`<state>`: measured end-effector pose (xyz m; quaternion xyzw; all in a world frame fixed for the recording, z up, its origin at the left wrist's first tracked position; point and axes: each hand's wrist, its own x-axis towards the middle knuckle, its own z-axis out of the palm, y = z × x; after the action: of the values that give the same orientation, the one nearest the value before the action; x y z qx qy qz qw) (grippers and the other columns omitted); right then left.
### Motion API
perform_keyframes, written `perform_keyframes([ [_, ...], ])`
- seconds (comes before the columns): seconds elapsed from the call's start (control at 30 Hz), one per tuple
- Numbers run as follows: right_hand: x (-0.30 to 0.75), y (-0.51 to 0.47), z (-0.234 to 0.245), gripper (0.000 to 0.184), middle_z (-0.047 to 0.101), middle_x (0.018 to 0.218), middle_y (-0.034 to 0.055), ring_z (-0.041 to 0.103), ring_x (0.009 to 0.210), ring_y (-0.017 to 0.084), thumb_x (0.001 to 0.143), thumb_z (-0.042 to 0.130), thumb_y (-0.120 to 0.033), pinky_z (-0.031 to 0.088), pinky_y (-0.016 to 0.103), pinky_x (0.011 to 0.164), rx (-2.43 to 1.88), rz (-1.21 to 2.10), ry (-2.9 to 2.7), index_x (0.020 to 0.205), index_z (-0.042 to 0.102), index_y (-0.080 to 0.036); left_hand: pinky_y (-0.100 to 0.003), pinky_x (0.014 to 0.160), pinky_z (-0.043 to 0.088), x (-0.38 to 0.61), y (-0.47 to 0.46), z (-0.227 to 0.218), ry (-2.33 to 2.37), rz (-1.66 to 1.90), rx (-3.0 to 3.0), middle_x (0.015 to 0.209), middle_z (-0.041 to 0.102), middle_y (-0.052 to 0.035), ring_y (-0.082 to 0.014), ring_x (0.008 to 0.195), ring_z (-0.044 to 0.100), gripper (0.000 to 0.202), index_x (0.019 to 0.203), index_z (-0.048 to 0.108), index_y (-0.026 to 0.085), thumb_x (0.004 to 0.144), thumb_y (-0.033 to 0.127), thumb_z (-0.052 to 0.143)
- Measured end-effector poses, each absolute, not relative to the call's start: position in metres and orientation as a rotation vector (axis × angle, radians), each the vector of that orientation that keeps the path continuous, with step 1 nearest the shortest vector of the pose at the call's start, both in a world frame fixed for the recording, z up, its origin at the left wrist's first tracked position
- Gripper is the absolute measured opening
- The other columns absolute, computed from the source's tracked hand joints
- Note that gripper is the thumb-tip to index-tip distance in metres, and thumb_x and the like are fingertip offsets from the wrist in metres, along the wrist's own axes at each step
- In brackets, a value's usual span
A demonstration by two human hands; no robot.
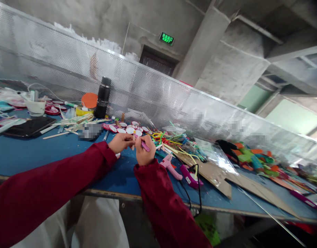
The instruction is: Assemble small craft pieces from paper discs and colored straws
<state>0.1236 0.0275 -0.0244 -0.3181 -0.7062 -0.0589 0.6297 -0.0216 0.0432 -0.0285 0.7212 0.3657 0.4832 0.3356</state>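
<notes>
Over the blue tabletop, my left hand (121, 142) pinches a small pale wooden stick (133, 142) that stands roughly upright. My right hand (146, 150) is closed around a slim purple pen-shaped tool (145, 146), its front end close to the stick. Whether that tool is a marker or a cutter is too small to tell. A pink glue gun (170, 166) lies just right of my right hand. Behind my hands sit several white discs with red rims (130, 130).
Farther back stands a black bottle (103, 98) before a perforated metal screen (148, 89). On the left are a dark phone-like slab (30, 126), a white cup (36, 107) and loose sticks (70, 124). Rightward lie a purple box (191, 176), a black cable (199, 193) and cardboard (212, 175).
</notes>
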Motion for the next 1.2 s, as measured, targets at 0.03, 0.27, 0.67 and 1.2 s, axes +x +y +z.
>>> perform_keyframes([
  [0.03,0.1236,0.0275,-0.0245,0.029,0.053,0.058,-0.0038,0.048,0.055,0.009,0.093,0.052,-0.036,0.037,0.021,0.056,-0.732,-0.131,-1.619,0.069,0.05,-0.02,-0.021,0.05,0.039,-0.0216,0.0431,-0.0284,0.955,1.259,1.881,0.062,0.063,-0.0013,-0.0097,0.054,0.051,0.027,0.065,0.06,0.014,0.077,0.039,0.061],
  [0.27,0.1234,0.026,-0.0223,0.028,0.052,0.058,-0.0039,0.049,0.055,0.009,0.093,0.052,-0.035,0.037,0.022,0.056,-0.714,-0.147,-1.624,0.069,0.049,-0.02,-0.021,0.05,0.04,-0.0219,0.0445,-0.0297,0.937,1.259,1.888,0.061,0.063,-0.0011,-0.0092,0.052,0.05,0.027,0.064,0.059,0.015,0.076,0.038,0.062],
  [0.67,0.1243,0.0269,-0.023,0.027,0.051,0.058,-0.0038,0.048,0.055,0.01,0.092,0.052,-0.034,0.037,0.022,0.055,-0.728,-0.162,-1.623,0.069,0.048,-0.021,-0.02,0.049,0.039,-0.0217,0.0428,-0.0285,0.936,1.256,1.878,0.061,0.063,-0.0013,-0.0095,0.053,0.05,0.026,0.064,0.059,0.015,0.076,0.038,0.062],
  [1.2,0.1247,0.0285,-0.0241,0.028,0.052,0.059,-0.0039,0.048,0.055,0.009,0.092,0.051,-0.034,0.036,0.022,0.056,-0.732,-0.175,-1.612,0.069,0.049,-0.021,-0.02,0.049,0.039,-0.0207,0.0402,-0.0264,0.933,1.253,1.861,0.061,0.064,-0.0015,-0.0101,0.054,0.052,0.025,0.067,0.06,0.015,0.075,0.039,0.062],
])
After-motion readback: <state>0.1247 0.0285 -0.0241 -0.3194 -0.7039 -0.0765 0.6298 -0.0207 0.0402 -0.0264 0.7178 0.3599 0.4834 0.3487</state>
